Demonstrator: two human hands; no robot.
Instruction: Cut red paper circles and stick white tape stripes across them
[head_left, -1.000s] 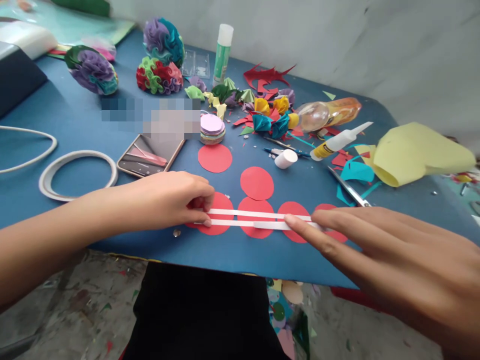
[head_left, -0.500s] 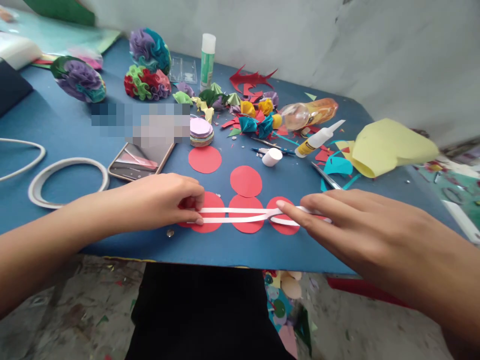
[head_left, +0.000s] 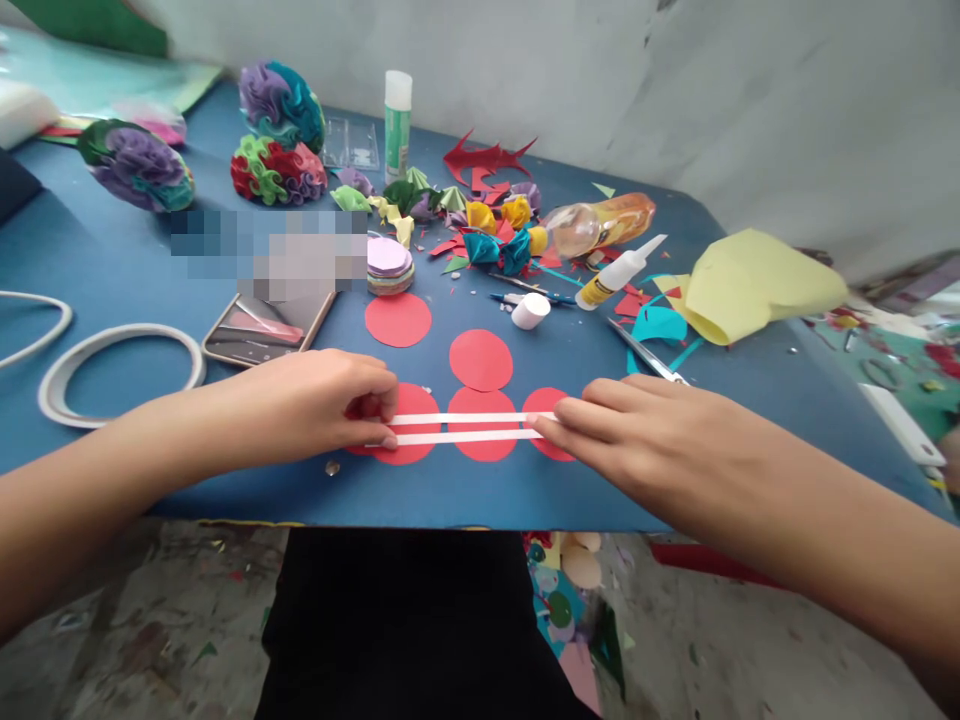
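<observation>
Two narrow white paper strips (head_left: 484, 436) run side by side across a row of red paper circles (head_left: 482, 454). My left hand (head_left: 341, 400) is closed, its thumb and fingers on the left ends of the strips. At the other end my right hand (head_left: 637, 430) has its fingertips down on the strips over the rightmost circle, and its palm hides what lies under it. Above the row lie two more red circles, one upper red circle (head_left: 481, 360) touching the row and a farther red circle (head_left: 398, 320).
Behind are a phone (head_left: 259, 330), a stack of paper discs (head_left: 390, 268), a white cap (head_left: 530, 311), a glue bottle (head_left: 611, 280), scissors (head_left: 649, 355), a clear bottle (head_left: 600, 225) and a glue stick (head_left: 397, 125). A tape roll (head_left: 49, 395) lies left; yellow paper (head_left: 757, 285) lies right.
My right hand has moved left along the strips and presses them down. The strips, crossed and looped near it before, now lie straight and apart. The view has shifted slightly.
</observation>
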